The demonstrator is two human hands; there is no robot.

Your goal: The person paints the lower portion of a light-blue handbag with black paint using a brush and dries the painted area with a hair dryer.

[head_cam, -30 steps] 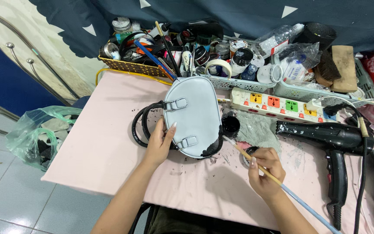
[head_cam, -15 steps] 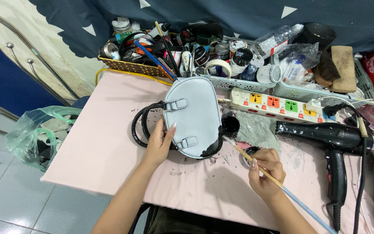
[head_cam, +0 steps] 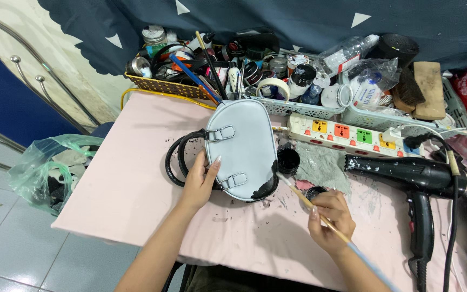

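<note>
Looking from the left side, a green plastic bag [head_cam: 44, 167] hangs beside the worktop [head_cam: 120, 200], and what is inside it is hard to make out. The black handles [head_cam: 182, 157] of the pale grey handbag [head_cam: 244, 148] are partly hidden under the bag and under the left hand [head_cam: 198, 181]. This hand lies flat with fingers spread against the bag's left side, pressing but not clamping. The handbag lies in the middle of the worktop, with black paint on its lower right corner. The right hand [head_cam: 331, 219] is closed around a thin paintbrush [head_cam: 320, 216], whose tip touches that painted corner; its far end is cut off below. A small black jar [head_cam: 287, 160] stands just beside. Bare pink surface stays at the left and near edge. Crowded baskets [head_cam: 298, 108], a power strip [head_cam: 352, 132] and a black hair dryer [head_cam: 412, 178] fill the back and right.
</note>
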